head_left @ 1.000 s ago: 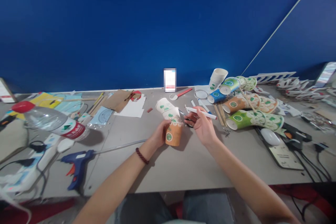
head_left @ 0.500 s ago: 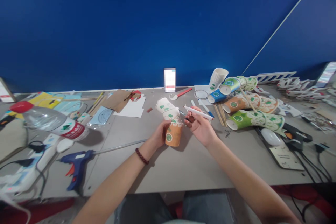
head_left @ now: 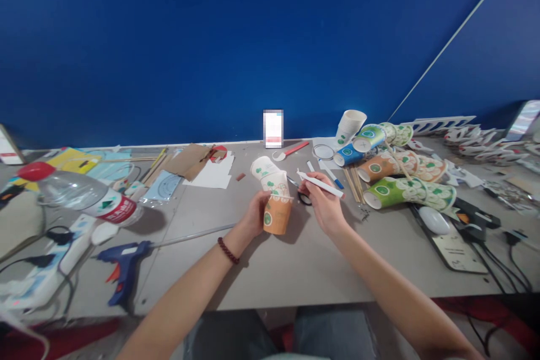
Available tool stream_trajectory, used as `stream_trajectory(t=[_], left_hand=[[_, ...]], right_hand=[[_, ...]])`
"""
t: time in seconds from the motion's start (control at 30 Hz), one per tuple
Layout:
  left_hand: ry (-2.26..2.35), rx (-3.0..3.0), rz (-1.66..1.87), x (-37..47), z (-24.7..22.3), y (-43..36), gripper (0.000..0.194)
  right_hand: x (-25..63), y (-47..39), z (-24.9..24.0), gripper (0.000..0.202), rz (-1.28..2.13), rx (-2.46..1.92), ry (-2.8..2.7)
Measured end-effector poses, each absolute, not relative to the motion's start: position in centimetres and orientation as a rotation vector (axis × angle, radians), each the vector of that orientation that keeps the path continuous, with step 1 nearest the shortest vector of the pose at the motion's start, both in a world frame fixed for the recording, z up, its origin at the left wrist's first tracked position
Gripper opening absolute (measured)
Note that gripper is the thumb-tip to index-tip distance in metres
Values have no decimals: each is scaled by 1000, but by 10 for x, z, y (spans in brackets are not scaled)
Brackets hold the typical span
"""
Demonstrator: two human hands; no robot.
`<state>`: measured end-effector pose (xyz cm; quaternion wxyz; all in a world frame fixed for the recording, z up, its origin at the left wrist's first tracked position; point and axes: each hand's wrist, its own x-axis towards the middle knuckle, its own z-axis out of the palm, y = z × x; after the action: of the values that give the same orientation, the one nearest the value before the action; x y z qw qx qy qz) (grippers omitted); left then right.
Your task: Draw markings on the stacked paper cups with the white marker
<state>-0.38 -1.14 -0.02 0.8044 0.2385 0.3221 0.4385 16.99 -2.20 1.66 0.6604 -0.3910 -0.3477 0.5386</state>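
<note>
My left hand point(head_left: 254, 215) is closed around the side of an orange paper cup point(head_left: 277, 216). White paper cups point(head_left: 272, 181) with green print rise from its top and lean to the left. My right hand point(head_left: 327, 208) grips a white marker pen point(head_left: 324, 184) like a writing tool, its tip pointing left toward the white cups but apart from them. Just behind the right fingers lie scissors point(head_left: 304, 198) with dark handles, partly hidden by the hand.
Green, orange and blue cups point(head_left: 382, 194) lie at the right beside wooden sticks point(head_left: 354, 184) and a stack of white cups point(head_left: 351, 124). A blue glue gun point(head_left: 124, 270), a bottle point(head_left: 90, 197) and a power strip point(head_left: 46, 270) occupy the left. A lit phone point(head_left: 273, 128) stands at the back.
My right fingers have shifted on the marker pen, closing into a writing grip, and the scissors' handles now show. The held cups have tipped slightly to the left.
</note>
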Motion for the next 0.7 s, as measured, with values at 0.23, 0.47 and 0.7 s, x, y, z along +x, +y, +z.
stream_trajectory(t=[0.23,0.47,0.7], left_hand=[[712,491,982,-3,3,-10,28],[653,487,921,-3,2,-10,42],[730,505,943,-2,1,-13,40]], right_hand=[[168,-26,21,30,1238,-850,-802],[162,-32,23,33,1190,-890,-920],[162,-39,19,15,939,-1015,-1139]])
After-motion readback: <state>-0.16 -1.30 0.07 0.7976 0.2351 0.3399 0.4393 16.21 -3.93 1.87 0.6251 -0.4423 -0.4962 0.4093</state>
